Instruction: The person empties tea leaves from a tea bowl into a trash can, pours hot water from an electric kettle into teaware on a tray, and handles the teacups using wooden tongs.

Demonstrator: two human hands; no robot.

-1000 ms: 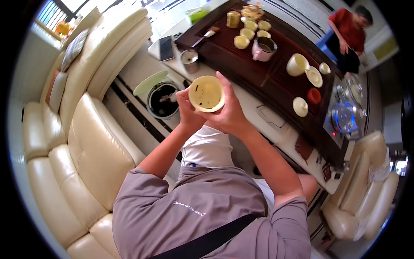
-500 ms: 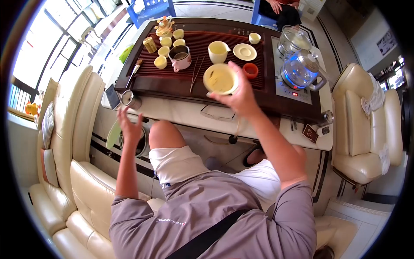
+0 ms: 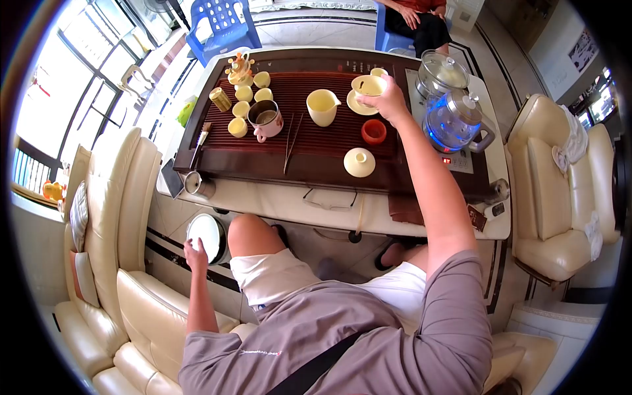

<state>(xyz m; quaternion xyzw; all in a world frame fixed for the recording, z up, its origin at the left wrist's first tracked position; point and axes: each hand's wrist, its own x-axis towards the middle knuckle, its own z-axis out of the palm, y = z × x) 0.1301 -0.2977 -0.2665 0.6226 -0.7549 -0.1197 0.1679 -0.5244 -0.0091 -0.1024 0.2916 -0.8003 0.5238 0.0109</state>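
Note:
My right hand (image 3: 388, 102) grips a pale yellow tea bowl (image 3: 367, 84) by its rim, over the white saucer (image 3: 355, 106) on the tea tray. Whether the bowl touches the saucer I cannot tell. A matching domed lid (image 3: 359, 162) lies on the front of the tray, and a small red cup (image 3: 374, 132) stands behind it. Low on the left, my left hand (image 3: 195, 255) has its fingers apart at the edge of a bin's white lid (image 3: 205, 237). The lid covers most of the bin beside my knee.
The slatted tray (image 3: 299, 66) bears a pitcher (image 3: 322, 108), a pink mug (image 3: 265, 120), several small cups, tongs (image 3: 290, 146) and a brush (image 3: 203, 134). A lit glass kettle (image 3: 454, 122) stands at right. Glasses (image 3: 329, 205) lie along the table's front edge. Someone sits opposite.
My right hand has carried the tea bowl away from me to the saucer. My left hand has moved down, and the bin lid, tilted up before, now lies over the bin.

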